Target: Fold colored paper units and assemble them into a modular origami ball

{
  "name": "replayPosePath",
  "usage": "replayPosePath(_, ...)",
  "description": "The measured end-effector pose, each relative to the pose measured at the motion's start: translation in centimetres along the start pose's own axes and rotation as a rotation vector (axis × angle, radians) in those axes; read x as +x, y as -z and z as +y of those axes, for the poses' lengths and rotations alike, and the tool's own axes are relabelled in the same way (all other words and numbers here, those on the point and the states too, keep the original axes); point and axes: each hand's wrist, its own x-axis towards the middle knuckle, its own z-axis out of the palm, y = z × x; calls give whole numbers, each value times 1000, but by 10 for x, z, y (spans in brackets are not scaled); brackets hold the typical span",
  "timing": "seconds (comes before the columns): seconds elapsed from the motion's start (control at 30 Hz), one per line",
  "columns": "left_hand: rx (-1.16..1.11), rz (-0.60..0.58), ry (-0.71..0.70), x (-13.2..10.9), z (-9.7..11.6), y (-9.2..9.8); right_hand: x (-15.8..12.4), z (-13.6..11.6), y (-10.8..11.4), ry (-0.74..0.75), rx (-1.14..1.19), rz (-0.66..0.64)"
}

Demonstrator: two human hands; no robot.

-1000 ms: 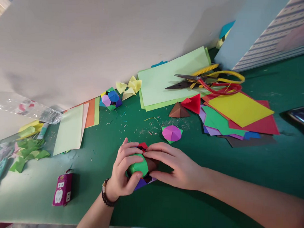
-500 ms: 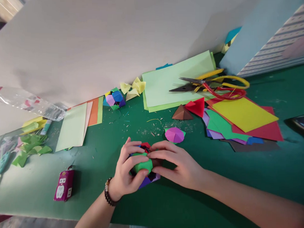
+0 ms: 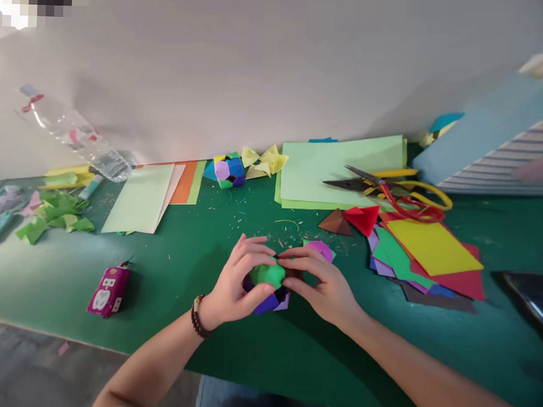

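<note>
A many-sided folded paper model (image 3: 267, 304) in blue, purple and green sits on the table in front of me. My left hand (image 3: 237, 285) curls round its left side, thumb and fingers pressed on the green paper piece (image 3: 269, 274) on top. At the right side, my right hand (image 3: 328, 285) pinches the model's edge between thumb and fingertips, where a dark brown part partly shows. The fingers cover much of the model. Just behind my right hand lies a round magenta paper piece (image 3: 320, 250) on green paper.
Brown (image 3: 337, 222) and red (image 3: 362, 218) folded pieces lie behind. Scissors (image 3: 388, 190) rest on pale green sheets (image 3: 339, 170), beside stacked coloured paper (image 3: 432, 248). A smaller paper ball (image 3: 229, 170), plastic bottle (image 3: 78, 131), purple carton (image 3: 109, 291) and phone (image 3: 529, 295) surround the work.
My view has tilted and shifted, showing more of the table's front edge and the floor. Both hands stay on the paper model, with slight finger movement around the green piece.
</note>
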Motion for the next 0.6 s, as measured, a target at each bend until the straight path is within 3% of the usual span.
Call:
replayPosePath(0.13, -238, 8, 54, 0, -11, 12, 6, 12, 7, -122, 54, -1)
replayPosePath(0.23, -219, -198, 58, 0, -25, 20, 10, 18, 10, -208, 60, 0)
replayPosePath(0.33, -153, -269, 101, -1, -34, 21, 11, 19, 15, -243, -20, 17)
replayPosePath(0.5, 33, -162, 127, -7, -30, 7, 7, 2, 23, -178, -186, 50)
replayPosePath(0.6, 176, -30, 146, -12, -23, -4, 2, -13, 24, -126, -285, -21)
